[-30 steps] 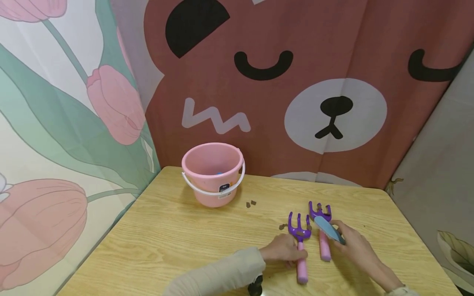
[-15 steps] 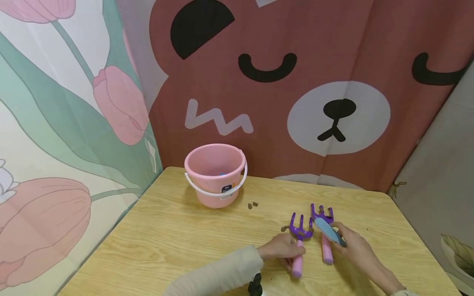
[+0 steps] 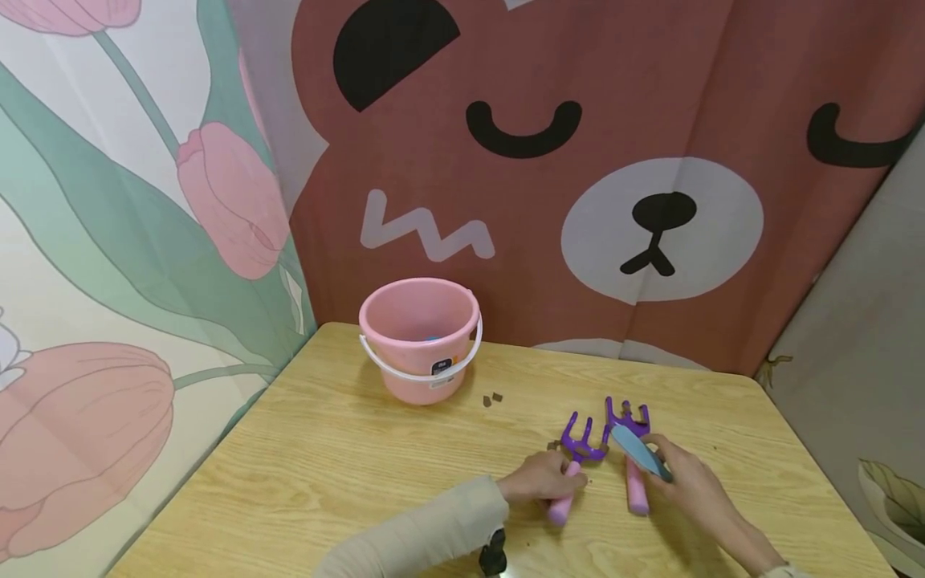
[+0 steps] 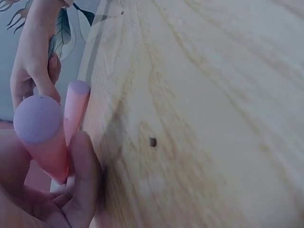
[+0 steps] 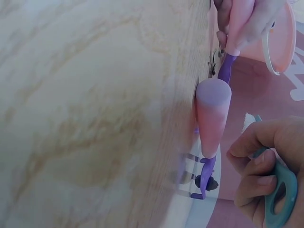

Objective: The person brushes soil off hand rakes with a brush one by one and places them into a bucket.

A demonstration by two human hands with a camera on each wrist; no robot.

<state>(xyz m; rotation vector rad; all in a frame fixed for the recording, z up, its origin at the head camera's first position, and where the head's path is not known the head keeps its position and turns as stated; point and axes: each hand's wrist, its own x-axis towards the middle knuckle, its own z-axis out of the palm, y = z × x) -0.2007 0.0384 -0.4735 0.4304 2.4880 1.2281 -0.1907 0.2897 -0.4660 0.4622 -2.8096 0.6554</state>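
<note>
My left hand [image 3: 538,478] grips the pink handle of a purple-tined hand fork [image 3: 564,507], whose three prongs point away from me. Brown bits cling to its head. To its right lies a second, matching hand fork [image 3: 636,490] on the table, partly covered in the head view by a teal brush. My right hand [image 3: 697,494] holds this brush [image 3: 639,453] over the second fork's neck. In the right wrist view the fingers curl round the brush's looped handle [image 5: 284,194], and a bit of white bristle shows beyond them.
A pink bucket [image 3: 415,373] with a white handle stands at the back left, something blue inside. Brown flakes [image 3: 493,399] lie on the wooden table [image 3: 347,466] between bucket and forks, with more beside the left fork's tines. A printed curtain hangs behind.
My left hand has shifted slightly left, and the handle end of its fork has swung left and toward the back. The right hand, brush and second fork stay nearly still.
</note>
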